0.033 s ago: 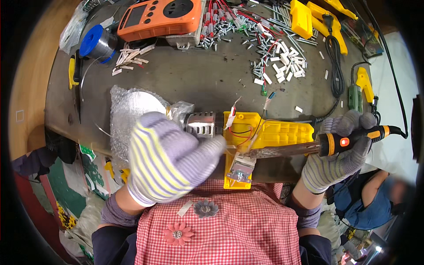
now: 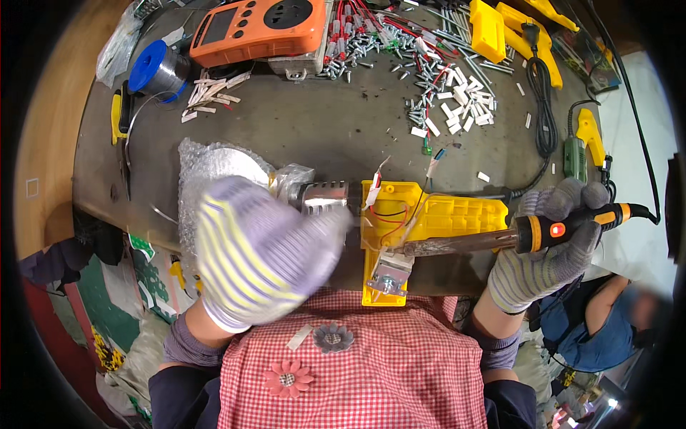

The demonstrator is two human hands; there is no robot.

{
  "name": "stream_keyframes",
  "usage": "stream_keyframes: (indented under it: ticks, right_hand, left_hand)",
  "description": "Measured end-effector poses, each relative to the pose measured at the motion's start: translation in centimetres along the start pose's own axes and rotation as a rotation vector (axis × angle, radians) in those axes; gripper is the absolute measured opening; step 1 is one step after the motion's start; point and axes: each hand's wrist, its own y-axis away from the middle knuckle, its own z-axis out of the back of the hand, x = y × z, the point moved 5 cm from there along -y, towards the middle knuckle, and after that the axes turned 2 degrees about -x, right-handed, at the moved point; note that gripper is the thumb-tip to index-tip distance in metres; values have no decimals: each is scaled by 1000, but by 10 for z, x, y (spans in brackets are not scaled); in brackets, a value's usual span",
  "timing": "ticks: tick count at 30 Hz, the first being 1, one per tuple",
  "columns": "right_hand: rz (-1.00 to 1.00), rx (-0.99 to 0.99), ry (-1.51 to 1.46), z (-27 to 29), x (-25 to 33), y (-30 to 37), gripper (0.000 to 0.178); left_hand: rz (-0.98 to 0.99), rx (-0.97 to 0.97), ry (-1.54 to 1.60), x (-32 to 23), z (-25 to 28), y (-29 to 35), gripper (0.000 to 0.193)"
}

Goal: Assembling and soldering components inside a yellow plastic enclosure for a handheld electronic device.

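Note:
My right hand [image 2: 547,250], in a striped grey glove, is wrapped round the handle of a soldering iron [image 2: 557,230] with a lit orange light. Its long, browned shaft points left, its tip at a small metal part with a screw [image 2: 390,274] on an open yellow plastic housing [image 2: 464,213]. Thin wires [image 2: 409,218] rise from the housing. My left hand [image 2: 264,250], gloved too, is smeared by motion in front of a slotted metal barrel [image 2: 326,196]; its fingers cannot be made out. Bubble wrap [image 2: 196,168] lies beside and partly under it.
A blue solder spool [image 2: 153,68] stands far left, its wire trailing down. An orange meter [image 2: 261,28], scattered screws [image 2: 421,79], white sleeves [image 2: 464,104] and yellow housing parts [image 2: 488,32] lie along the back. A black power cord [image 2: 544,107] is at right. Another person [image 2: 600,329] sits lower right.
My left hand has shifted a little left, away from the metal part, and is more blurred. The right hand and the soldering iron have stayed in place.

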Motion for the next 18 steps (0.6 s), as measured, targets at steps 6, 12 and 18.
stream_keyframes:
  ticks: [6, 12, 18]
  right_hand:
    - [-24, 100, 36, -8, 1, 1, 39]
    - [8, 25, 72, -1, 0, 3, 38]
    - [10, 28, 72, -4, 0, 4, 39]
  left_hand:
    - [244, -20, 97, 20, 8, -5, 41]
    - [319, 79, 175, 3, -25, -19, 43]
    - [56, 14, 103, -6, -19, -23, 27]
